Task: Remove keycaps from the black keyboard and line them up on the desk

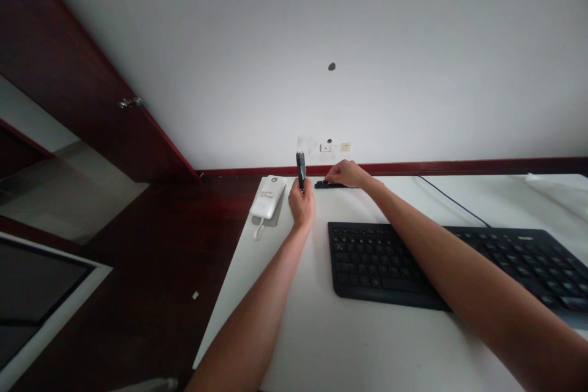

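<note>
White worktop point(367, 349) carries everything here, with two bare forearms reaching out across it from the near edge. A black keyboard point(441, 263) lies just right of centre, and the right forearm crosses above it. Beyond its left end the left hand point(302, 203) is closed in a grip round a slim black tool point(301, 170), which stands upright above the fist. Just left of that hand a white power bank point(267, 197) lies flat, its short cord trailing toward the near side. Farther back, near the wall, the right hand point(348, 173) rests with fingers curled over a low black strip point(327, 184) lying on the worktop; I cannot tell whether it clasps it. A thin cable point(452, 201) runs along the far right.
</note>
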Motion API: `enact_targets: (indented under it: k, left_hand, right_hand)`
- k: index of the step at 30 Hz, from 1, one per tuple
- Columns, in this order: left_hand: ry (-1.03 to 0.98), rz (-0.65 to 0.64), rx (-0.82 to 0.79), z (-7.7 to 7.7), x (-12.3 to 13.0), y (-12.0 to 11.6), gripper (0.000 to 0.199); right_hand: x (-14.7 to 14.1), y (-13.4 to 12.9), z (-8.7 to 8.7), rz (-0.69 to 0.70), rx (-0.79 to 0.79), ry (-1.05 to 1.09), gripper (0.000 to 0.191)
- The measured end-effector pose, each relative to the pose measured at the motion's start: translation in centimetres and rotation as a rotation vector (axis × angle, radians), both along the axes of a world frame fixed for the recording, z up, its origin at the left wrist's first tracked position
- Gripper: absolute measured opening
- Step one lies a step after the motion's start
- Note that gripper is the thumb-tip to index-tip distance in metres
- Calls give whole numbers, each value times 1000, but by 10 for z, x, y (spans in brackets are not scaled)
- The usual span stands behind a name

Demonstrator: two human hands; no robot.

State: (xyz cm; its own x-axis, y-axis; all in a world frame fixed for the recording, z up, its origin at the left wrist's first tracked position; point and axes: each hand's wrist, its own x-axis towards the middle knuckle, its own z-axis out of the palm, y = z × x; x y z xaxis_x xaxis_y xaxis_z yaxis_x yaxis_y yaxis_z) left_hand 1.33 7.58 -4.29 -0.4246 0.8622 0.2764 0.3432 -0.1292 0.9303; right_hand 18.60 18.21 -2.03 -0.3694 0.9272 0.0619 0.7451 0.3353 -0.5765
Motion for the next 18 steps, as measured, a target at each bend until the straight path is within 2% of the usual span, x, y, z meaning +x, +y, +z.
enact_targets:
  k: [18]
  left_hand:
    - [29,-4,9,1,0,-1,29]
  right_hand:
    - [1,3,-3,2,-8,12,19]
